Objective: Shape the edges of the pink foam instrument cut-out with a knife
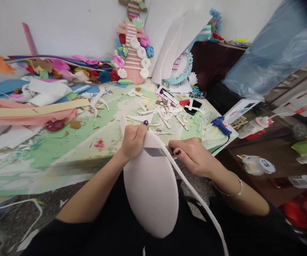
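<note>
My left hand grips the upper narrow part of a white foam board piece, its thumb on the face. The piece is rounded and oval at the lower end and tilts toward my lap. My right hand is closed around a utility knife, whose handle is mostly hidden in the fist. The knife's wide grey blade lies across the board's upper face, its slanted tip pointing left. Along the board's right edge runs a long, thin white foam strip, which curves down past my right forearm.
White offcuts and markers litter the green-covered table. A blue glue gun lies at its right edge, near a phone. Coloured paper is piled at the left. A pink flower-decorated instrument model leans on the wall.
</note>
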Motion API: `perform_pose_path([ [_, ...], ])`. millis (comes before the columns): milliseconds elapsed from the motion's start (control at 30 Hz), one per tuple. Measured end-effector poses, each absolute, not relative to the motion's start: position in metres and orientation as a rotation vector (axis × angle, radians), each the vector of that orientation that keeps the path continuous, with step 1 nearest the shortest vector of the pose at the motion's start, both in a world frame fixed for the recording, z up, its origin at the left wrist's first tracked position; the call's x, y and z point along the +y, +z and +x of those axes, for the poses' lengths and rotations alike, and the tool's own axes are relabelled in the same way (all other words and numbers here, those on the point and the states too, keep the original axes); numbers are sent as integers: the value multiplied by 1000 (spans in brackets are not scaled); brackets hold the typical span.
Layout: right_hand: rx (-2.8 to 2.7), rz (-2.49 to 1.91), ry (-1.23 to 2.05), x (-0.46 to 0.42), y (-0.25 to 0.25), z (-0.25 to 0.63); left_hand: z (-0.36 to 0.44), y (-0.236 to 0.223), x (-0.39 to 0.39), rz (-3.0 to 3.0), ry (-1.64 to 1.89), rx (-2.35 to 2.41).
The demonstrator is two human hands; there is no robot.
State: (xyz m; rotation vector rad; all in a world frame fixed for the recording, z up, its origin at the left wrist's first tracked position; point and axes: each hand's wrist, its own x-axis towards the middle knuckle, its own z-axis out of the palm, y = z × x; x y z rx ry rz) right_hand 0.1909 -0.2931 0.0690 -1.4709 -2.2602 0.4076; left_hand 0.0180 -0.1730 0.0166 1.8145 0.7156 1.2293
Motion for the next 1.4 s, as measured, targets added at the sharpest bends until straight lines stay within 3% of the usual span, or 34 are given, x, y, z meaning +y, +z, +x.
perform_pose_path([
  [967,-2242,-1467,492,-277,57,206,11,6,-163,1715,1204,634],
  [1200,-2208,-1466,478,-277,50,207,13,-12,-160,1808,1190,885],
  [1400,-2165,-1426,428,-283,53,200,19,1,-164,1787,1190,818],
])
